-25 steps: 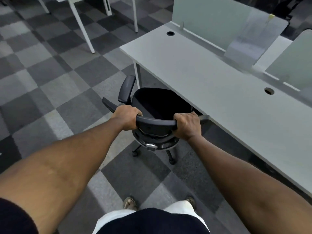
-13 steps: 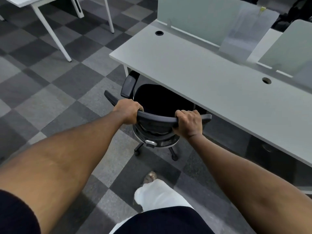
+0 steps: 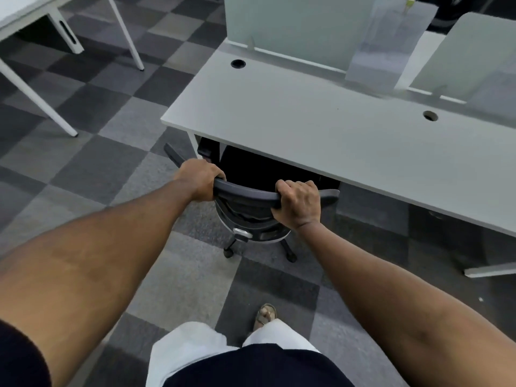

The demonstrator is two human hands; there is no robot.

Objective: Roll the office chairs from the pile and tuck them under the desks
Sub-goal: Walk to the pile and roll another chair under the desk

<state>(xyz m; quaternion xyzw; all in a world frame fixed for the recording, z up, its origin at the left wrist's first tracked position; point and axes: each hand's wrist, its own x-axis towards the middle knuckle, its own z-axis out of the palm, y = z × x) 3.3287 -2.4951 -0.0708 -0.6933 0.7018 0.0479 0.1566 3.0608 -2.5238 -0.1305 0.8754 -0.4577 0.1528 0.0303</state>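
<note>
A black office chair stands at the left end of a long white desk. Its seat and left armrest are partly under the desk top; the backrest and wheeled base stick out toward me. My left hand grips the left part of the backrest's top rail. My right hand grips the right part of the same rail, fingers curled over it. The chair's right armrest is hidden under the desk.
Frosted divider panels stand along the desk's far edge, with two round cable holes in the top. A white desk leg is beside the chair's left armrest. Another white desk stands far left on the checkered carpet. My sandalled foot is behind the chair.
I have pushed the chair forward, so its seat has slid from in front of the desk to partly under it. Both hands stayed on the backrest rail and I stepped closer.
</note>
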